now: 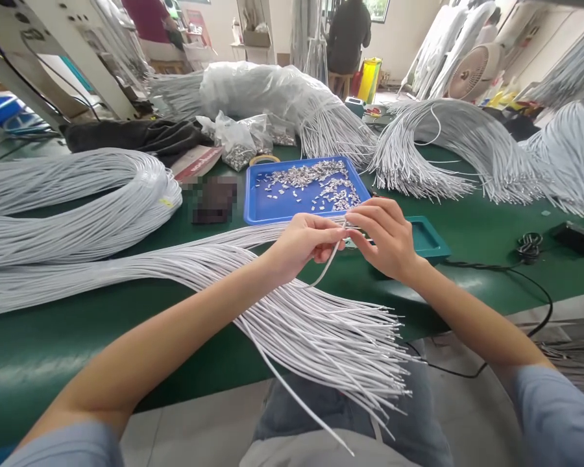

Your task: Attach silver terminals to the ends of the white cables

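Observation:
My left hand [305, 245] pinches the end of one thin white cable [325, 269], which curves down from my fingers toward my lap. My right hand [385, 237] meets it at the cable's tip, fingertips closed on something small that I cannot make out. Both hands hover above the green table [472, 227], just in front of a blue tray [263, 204] strewn with small metal terminals [316, 181]. A thick bundle of white cables [296, 324] lies under my left forearm and fans over the table's front edge.
Large coils of white cable [78, 201] fill the left and the far right. A small teal tray [431, 239] sits behind my right hand. Bags of metal parts [241, 146], a tape roll [264, 159] and a black cord [530, 246] lie around. People stand at the back.

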`<state>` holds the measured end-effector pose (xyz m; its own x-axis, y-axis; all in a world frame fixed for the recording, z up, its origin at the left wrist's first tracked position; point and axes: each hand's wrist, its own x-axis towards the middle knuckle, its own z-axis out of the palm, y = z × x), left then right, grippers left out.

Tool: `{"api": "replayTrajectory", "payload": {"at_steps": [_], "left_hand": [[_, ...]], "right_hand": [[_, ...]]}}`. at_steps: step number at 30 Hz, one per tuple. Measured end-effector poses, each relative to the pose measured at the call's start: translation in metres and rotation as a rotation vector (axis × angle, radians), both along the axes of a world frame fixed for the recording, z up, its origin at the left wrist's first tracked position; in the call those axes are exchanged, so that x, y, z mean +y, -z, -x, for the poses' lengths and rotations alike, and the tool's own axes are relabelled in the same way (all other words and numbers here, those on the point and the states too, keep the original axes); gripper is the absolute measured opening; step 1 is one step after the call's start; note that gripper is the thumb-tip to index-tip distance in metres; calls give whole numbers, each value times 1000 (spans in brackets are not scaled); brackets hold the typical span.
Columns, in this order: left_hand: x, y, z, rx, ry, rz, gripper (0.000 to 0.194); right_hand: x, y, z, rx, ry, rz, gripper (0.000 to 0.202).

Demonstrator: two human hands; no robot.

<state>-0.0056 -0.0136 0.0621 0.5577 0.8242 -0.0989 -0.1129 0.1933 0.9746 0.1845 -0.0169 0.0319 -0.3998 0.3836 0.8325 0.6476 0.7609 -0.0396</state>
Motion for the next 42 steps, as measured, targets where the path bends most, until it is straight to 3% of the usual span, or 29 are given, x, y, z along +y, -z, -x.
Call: {"api": "replayTrajectory", "payload": {"at_steps": [6, 9, 12, 15, 19, 21, 22, 24, 27, 30, 32, 37, 42], "left_hand": [[3, 4, 0, 34, 40, 9, 20], [2, 3, -1, 51, 62, 9, 21], [-2, 3, -2, 75, 81, -38, 20], [-3, 8, -4, 207, -8, -386, 18], [5, 22, 1, 390, -244, -1200, 17], [10, 28, 3, 393, -256, -1380, 20], [11, 31, 4, 380, -263, -1384, 20], [11, 36, 1, 330, -287, -1246, 17], [8, 44, -8, 222, -228, -846, 19], [9, 54, -15, 152, -127, -486, 29], [11, 60, -18, 131, -117, -330, 29], [14, 69, -18, 134, -104, -123, 27], [13, 69, -21, 185, -104, -97, 23]], "right_hand": [[4, -2, -7, -146, 5, -82, 16], [4, 0, -8, -128, -13, -163, 17], [-1, 1, -3, -30, 24, -91, 14], [-11, -2, 8, 244, 11, 229, 15], [-23, -12, 20, 666, -238, 1109, 23], [-25, -17, 20, 730, -291, 1391, 29], [-23, -20, 18, 718, -260, 1396, 29], [-18, -23, 10, 600, -108, 1165, 23], [-9, -21, -8, 184, 183, 733, 18], [-5, -12, -22, -343, 342, 718, 25], [-5, -6, -24, -573, 407, 736, 29], [0, -7, -15, -820, 468, 689, 25], [7, -9, -11, -985, 399, 645, 26]]}}
